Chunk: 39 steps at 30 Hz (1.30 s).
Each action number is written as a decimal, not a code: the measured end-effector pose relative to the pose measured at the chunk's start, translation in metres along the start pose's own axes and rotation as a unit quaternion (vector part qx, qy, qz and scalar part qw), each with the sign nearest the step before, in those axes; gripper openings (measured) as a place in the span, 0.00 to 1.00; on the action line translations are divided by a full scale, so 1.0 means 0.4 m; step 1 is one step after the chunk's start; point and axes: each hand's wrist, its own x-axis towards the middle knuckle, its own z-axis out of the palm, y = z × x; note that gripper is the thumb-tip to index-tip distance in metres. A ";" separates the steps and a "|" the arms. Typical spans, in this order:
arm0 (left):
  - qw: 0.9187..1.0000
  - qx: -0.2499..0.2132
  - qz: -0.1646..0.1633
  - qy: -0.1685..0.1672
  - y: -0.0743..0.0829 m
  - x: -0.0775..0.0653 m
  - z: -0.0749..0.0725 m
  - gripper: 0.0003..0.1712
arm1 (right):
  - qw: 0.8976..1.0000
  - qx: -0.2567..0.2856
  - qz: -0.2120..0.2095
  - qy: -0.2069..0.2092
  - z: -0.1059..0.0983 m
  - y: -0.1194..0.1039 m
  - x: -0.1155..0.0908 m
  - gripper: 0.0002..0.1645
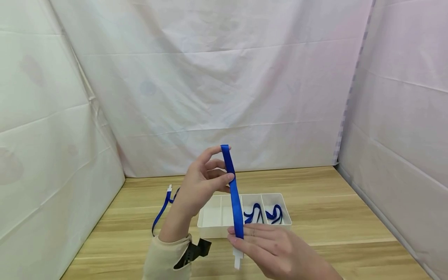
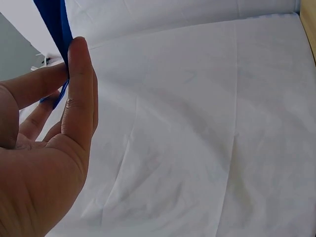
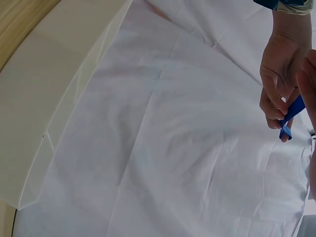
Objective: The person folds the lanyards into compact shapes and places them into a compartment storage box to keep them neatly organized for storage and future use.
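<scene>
A flat blue lanyard point(image 1: 236, 206) is stretched between both hands, above and in front of a white divided tray point(image 1: 211, 232). Its top folds over the index fingertip of my left hand point(image 1: 197, 184), while the thumb pinches the strap lower down. In the left wrist view the blue strap point(image 2: 59, 29) passes between that hand's thumb and fingers. My right hand point(image 1: 273, 249) pinches the lower end, just above a white plastic clip point(image 1: 238, 258) that hangs down. In the right wrist view, the left hand point(image 3: 284, 59) holds the folded blue strap point(image 3: 295, 108).
Coiled blue lanyards lie in the tray's two right compartments, one lanyard point(image 1: 256, 212) beside another lanyard point(image 1: 275, 214). A further blue lanyard point(image 1: 161, 214) with a white clip lies on the wooden table point(image 1: 322, 198), left of the tray. White cloth point(image 1: 224, 85) encloses the back and sides.
</scene>
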 end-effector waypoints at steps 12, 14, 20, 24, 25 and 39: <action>1.000 -0.014 0.000 -0.019 0.002 -0.002 -0.003 0.38 | 1.000 0.018 0.013 0.012 -0.015 0.007 -0.005 0.12; 0.999 -0.023 -0.005 -0.028 -0.002 -0.003 -0.004 0.37 | 0.999 0.040 0.027 0.024 -0.012 0.006 0.002 0.10; 0.999 -0.024 0.024 -0.007 -0.016 -0.008 0.007 0.18 | 0.978 0.161 0.105 0.080 -0.001 0.007 0.021 0.09; 0.994 0.032 0.104 0.002 -0.024 -0.023 0.024 0.10 | 0.946 0.228 0.203 0.111 -0.011 0.023 0.037 0.05; 0.991 0.049 0.124 0.001 -0.024 -0.029 0.029 0.09 | 0.937 0.232 0.233 0.115 -0.015 0.028 0.041 0.04; 0.956 0.111 0.270 -0.019 -0.042 -0.054 0.052 0.08 | 0.883 0.239 0.387 0.119 -0.045 0.073 0.065 0.18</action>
